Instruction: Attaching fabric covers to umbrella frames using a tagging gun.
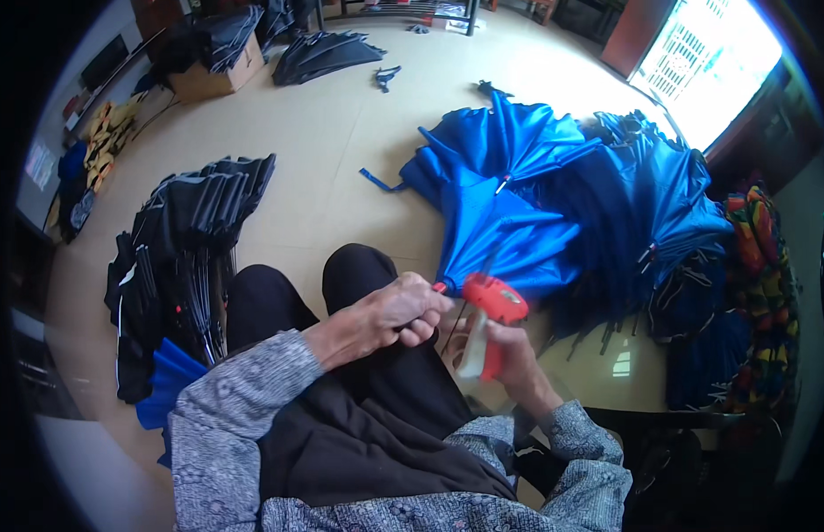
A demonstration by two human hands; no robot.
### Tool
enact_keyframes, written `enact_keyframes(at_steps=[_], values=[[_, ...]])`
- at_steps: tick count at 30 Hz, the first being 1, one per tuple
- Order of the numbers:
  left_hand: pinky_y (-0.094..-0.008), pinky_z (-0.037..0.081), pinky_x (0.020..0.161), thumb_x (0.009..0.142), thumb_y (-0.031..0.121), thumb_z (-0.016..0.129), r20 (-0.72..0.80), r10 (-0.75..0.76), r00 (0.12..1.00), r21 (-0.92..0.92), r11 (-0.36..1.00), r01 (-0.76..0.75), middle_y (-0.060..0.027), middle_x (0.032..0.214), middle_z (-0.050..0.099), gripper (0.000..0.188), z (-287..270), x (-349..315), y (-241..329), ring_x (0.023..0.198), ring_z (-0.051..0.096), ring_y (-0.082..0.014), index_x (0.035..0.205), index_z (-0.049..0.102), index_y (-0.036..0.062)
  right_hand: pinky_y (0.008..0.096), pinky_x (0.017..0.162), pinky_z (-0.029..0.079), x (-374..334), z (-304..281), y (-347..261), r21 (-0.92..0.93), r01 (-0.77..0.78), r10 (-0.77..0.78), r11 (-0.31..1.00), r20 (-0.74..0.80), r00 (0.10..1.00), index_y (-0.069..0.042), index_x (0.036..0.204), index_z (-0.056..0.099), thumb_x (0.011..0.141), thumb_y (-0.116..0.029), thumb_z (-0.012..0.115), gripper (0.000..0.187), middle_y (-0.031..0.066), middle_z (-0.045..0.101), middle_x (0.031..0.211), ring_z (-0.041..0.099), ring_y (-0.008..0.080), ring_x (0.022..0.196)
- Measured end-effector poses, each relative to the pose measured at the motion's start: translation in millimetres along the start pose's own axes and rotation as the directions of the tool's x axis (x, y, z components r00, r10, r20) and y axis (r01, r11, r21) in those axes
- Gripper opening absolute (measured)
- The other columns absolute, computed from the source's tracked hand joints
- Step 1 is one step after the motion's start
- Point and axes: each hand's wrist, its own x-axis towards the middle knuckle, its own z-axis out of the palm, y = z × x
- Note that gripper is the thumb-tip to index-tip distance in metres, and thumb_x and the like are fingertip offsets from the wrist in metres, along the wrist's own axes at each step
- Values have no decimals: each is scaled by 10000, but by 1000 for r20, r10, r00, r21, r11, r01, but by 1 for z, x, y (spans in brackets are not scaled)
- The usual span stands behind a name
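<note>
Beside blue umbrellas [510, 186] (floor [332, 151] open left), red tool [494, 306].

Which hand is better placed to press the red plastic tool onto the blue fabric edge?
Probably the right hand: it already grips the red plastic gun-shaped tool, whose tip is near the blue umbrella fabric. The left hand is busy pinching that fabric's edge.

We see the person's own body from above: both arms are in long sleeves [226, 417] of grey fabric with a fine, mottled floral-ish print, kinda knit-looking, cuffs ending right at the wrists. A plain dark vest or apron [359, 443] covers the front, and loose black trousers [279, 301] cover both knees. Both hands are bare, with no gloves on.
</note>
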Motion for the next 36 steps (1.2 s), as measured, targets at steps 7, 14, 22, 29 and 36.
enact_keyframes(at_steps=[7, 14, 22, 29, 36], values=[[-195, 263, 387, 884, 202, 606, -202, 37, 979, 379, 924, 43, 61, 556, 354, 221, 26, -140, -17, 428, 343, -30, 964, 508, 22, 582, 822, 499, 7, 45, 7, 194, 112, -96, 975, -86, 992, -40, 1114, 524, 737, -154, 654, 415, 96, 603, 964, 624, 267, 907], [-230, 361, 432, 924, 191, 539, 9, 591, 807, 828, 448, -338, -32, 569, 470, 300, 21, -203, -37, 459, 458, -73, 1088, 460, -48, 521, 844, 511, 13, 98, -23, 103, 193, -206, 976, 128, 970, -39, 1113, 521, 696, -123, 669, 451, 100, 604, 978, 620, 279, 878], [-252, 344, 423, 952, 152, 463, 151, 957, 247, 821, 17, -570, -102, 542, 471, 284, 13, -209, -28, 415, 483, -141, 1146, 457, -56, 443, 835, 520, 41, 164, -43, -374, 472, -335, 798, 376, 864, -7, 1048, 557, 637, -238, 679, 487, 131, 632, 950, 632, 286, 894], [-241, 421, 519, 981, 262, 405, -125, 842, 525, 585, 490, -646, -39, 702, 561, 327, -25, -187, -32, 589, 534, -83, 1090, 519, -25, 336, 877, 467, 82, 192, 6, -498, 321, -57, 806, 475, 878, -23, 1161, 561, 596, -142, 837, 640, 76, 633, 1047, 597, 214, 984], [-300, 457, 554, 960, 190, 401, -153, 971, 184, 829, 228, -511, -129, 690, 582, 265, -54, -120, -43, 618, 602, -195, 994, 558, -20, 371, 955, 425, 94, 190, 20, -339, 147, -16, 929, 360, 933, 11, 1184, 516, 609, -238, 814, 694, 158, 568, 1172, 556, 266, 1059]])
